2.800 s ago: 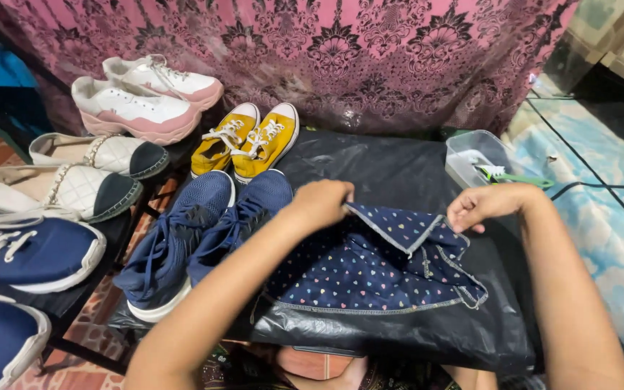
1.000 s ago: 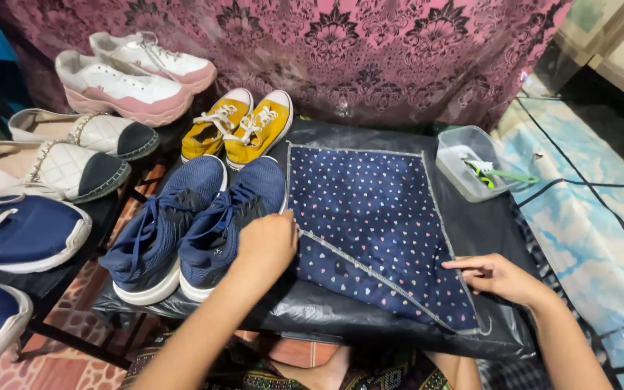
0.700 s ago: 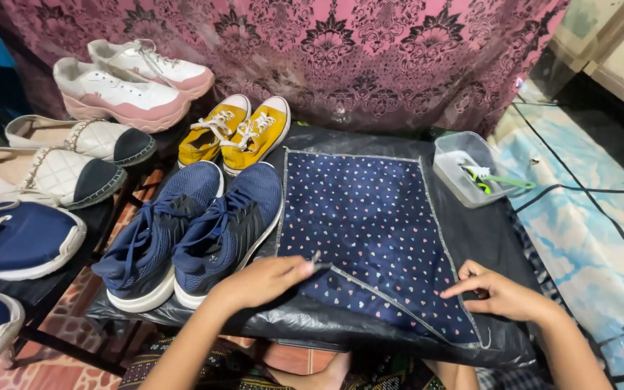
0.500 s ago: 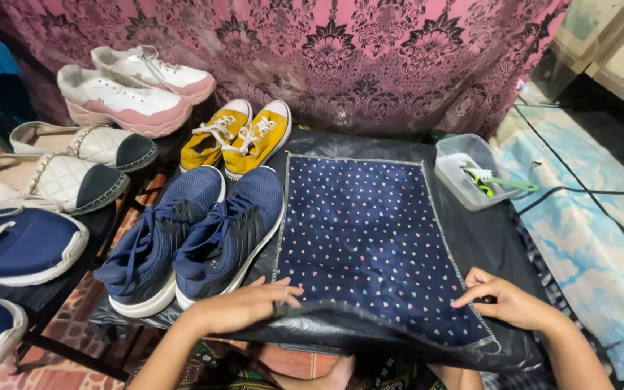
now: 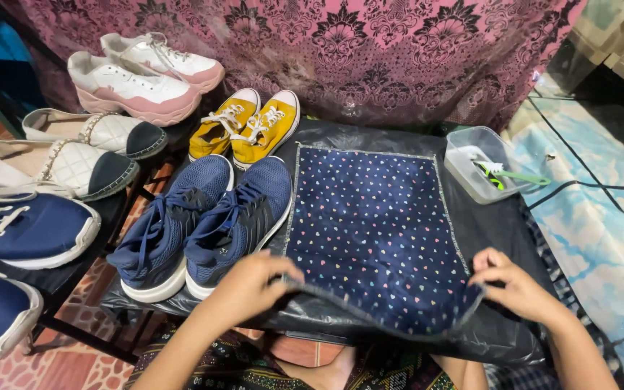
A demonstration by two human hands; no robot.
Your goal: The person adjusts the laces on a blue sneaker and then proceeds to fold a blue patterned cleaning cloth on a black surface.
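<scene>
A navy cloth with small coloured hearts (image 5: 373, 231) lies spread flat on a black plastic sheet (image 5: 485, 224). My left hand (image 5: 254, 282) pinches the cloth's near left corner and my right hand (image 5: 518, 285) pinches the near right corner. The near edge is lifted slightly off the sheet between them. A pair of dark blue sneakers (image 5: 204, 224) stands just left of the cloth, close to my left hand.
Yellow sneakers (image 5: 247, 130) sit behind the blue pair, white-and-pink sneakers (image 5: 139, 76) and white quilted slip-ons (image 5: 74, 152) further left, navy shoes (image 5: 16, 231) at the left edge. A clear plastic tub with a green tool (image 5: 482, 170) stands right of the cloth. Pink patterned fabric (image 5: 370, 50) hangs behind.
The crumpled cloth was opened out and smoothed flat. Both hands slid back along it to the near corners and now grip and lift the near edge.
</scene>
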